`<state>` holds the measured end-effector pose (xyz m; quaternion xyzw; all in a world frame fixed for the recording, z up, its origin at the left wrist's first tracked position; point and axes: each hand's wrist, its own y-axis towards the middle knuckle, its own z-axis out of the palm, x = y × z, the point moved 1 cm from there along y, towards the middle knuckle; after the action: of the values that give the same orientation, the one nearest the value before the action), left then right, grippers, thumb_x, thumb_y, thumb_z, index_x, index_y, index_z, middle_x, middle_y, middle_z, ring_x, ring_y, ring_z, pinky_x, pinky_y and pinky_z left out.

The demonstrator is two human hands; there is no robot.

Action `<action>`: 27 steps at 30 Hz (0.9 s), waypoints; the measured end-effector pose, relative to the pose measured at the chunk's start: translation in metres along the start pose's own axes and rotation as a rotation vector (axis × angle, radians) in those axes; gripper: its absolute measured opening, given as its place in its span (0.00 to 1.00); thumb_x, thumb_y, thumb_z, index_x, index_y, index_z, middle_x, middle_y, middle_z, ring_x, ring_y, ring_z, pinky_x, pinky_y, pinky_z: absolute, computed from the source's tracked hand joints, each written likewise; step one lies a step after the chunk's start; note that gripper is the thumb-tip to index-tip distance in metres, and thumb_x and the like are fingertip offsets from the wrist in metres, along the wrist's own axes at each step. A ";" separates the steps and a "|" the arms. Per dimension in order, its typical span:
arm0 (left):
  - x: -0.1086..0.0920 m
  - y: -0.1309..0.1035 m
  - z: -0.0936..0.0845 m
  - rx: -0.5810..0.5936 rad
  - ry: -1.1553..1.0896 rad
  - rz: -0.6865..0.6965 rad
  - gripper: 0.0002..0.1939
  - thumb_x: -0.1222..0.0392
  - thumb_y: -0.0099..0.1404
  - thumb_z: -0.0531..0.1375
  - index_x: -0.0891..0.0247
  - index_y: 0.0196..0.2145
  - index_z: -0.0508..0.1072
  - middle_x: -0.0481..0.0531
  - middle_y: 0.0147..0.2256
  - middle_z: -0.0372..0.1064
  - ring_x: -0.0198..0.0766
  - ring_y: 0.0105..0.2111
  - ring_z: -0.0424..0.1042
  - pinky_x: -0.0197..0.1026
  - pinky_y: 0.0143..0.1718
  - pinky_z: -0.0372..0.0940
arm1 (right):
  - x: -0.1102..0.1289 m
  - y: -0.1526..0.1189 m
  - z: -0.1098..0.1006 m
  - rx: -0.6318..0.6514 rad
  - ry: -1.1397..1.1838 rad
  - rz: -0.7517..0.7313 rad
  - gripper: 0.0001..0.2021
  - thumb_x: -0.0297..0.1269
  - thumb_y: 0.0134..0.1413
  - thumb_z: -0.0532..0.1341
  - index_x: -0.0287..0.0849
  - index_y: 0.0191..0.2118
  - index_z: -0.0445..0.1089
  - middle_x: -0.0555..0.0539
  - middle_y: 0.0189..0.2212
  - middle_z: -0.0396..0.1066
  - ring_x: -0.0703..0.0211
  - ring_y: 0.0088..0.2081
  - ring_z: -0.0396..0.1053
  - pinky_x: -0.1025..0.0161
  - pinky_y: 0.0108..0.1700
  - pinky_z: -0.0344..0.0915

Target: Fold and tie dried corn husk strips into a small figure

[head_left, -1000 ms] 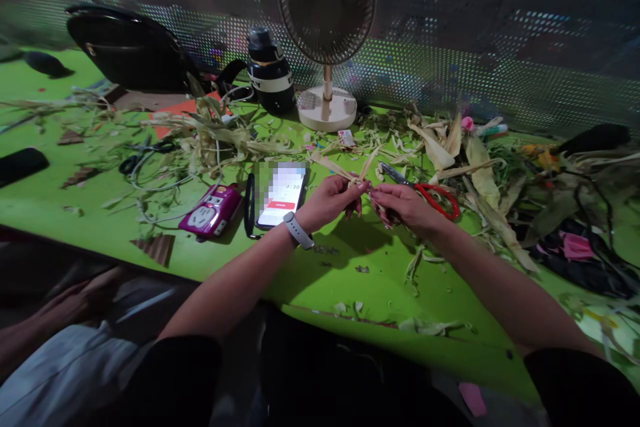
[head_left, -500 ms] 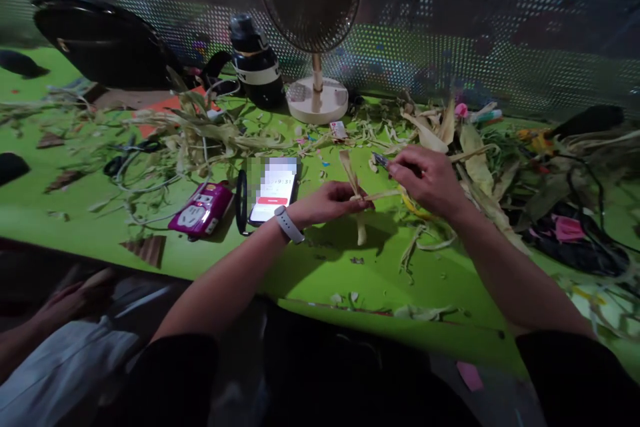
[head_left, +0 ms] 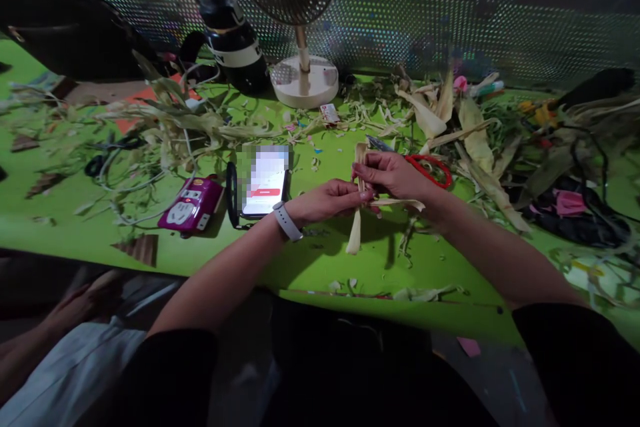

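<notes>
Pale dried corn husk strips [head_left: 354,233], crossed and folded, are pinched between the fingers of both hands above the green table. My left hand [head_left: 333,200], with a watch at the wrist, is closed on the crossing. My right hand [head_left: 387,173] is closed on the upright upper part of the husk, its fingertips close to the left ones. One strip end points down and another sticks out to the right. Just beyond my right hand is a pair of scissors with a red handle [head_left: 440,170]; their metal blades show past the knuckles, and the hand hides their middle.
A lit phone [head_left: 265,180] and a purple power socket [head_left: 190,205] lie left of my hands. Farther back stand a dark bottle [head_left: 235,47] and a fan [head_left: 304,80]. Husk heaps [head_left: 475,140] and scraps litter the table. Another person's arm [head_left: 65,310] is at lower left.
My right hand has moved left onto the husk; before, it was apart and held a metal-tipped tool. The upper husk strip now stands straighter. The view has shifted slightly.
</notes>
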<state>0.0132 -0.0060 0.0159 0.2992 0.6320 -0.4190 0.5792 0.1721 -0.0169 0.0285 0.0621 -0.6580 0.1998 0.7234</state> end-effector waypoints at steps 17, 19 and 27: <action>0.013 0.013 0.003 -0.326 -0.572 0.100 0.23 0.45 0.64 0.55 0.69 0.42 0.74 0.52 0.25 0.71 0.30 0.23 0.68 0.34 0.26 0.62 | 0.006 0.004 -0.026 -0.195 0.109 -0.113 0.09 0.38 0.49 0.57 0.40 0.32 0.71 0.53 0.18 0.64 0.68 0.19 0.56 0.68 0.21 0.54; 0.014 0.013 0.004 -0.387 -0.579 0.093 0.21 0.45 0.61 0.59 0.68 0.40 0.75 0.53 0.27 0.73 0.30 0.22 0.67 0.34 0.25 0.61 | 0.006 0.003 -0.021 -0.181 0.049 -0.156 0.10 0.42 0.50 0.60 0.40 0.31 0.71 0.54 0.18 0.62 0.70 0.18 0.54 0.69 0.20 0.51; 0.015 0.013 0.009 -0.494 -0.510 0.152 0.17 0.47 0.53 0.66 0.66 0.32 0.76 0.47 0.25 0.71 0.25 0.19 0.64 0.31 0.22 0.59 | -0.005 0.006 -0.007 -0.302 -0.086 -0.290 0.18 0.54 0.46 0.65 0.42 0.28 0.68 0.55 0.18 0.61 0.70 0.18 0.56 0.68 0.20 0.53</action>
<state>0.0264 -0.0095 -0.0015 0.0822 0.5255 -0.2706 0.8024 0.1758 -0.0103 0.0220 0.0553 -0.6948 -0.0101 0.7170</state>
